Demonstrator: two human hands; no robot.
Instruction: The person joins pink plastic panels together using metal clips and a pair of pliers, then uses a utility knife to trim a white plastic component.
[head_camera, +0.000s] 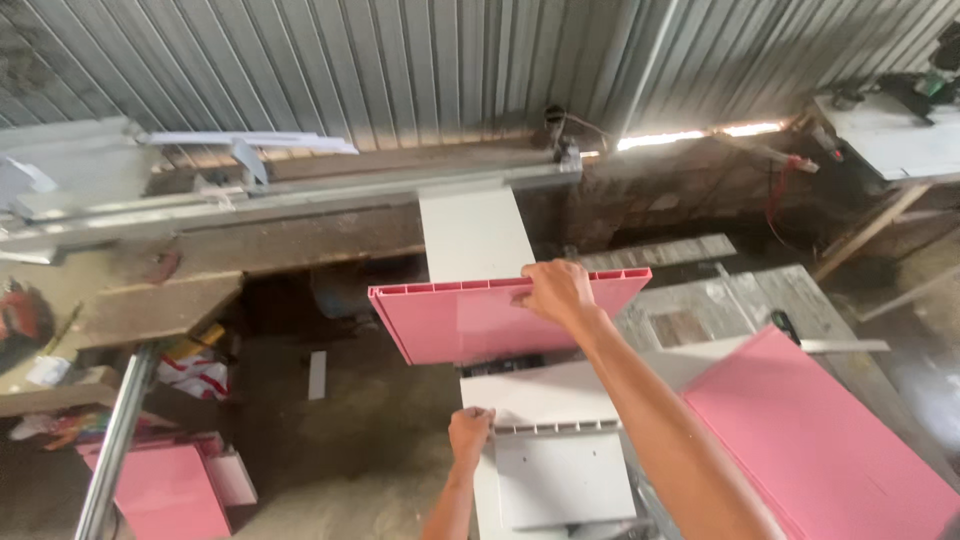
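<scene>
My right hand (558, 291) grips the top edge of a pink hollow plastic panel (470, 322), holding it upright and crosswise above a long white panel (475, 235). That white panel runs away from me toward a metal rail (300, 195). My left hand (469, 435) is closed on the left edge of the white board (555, 395) near a small white piece (565, 478) lying on it.
A stack of pink panels (815, 440) lies on the bench at right. More pink pieces (165, 490) sit on the floor at lower left beside a metal pipe (112, 440). Corrugated metal wall (400, 60) behind. A cluttered table (895, 130) stands at far right.
</scene>
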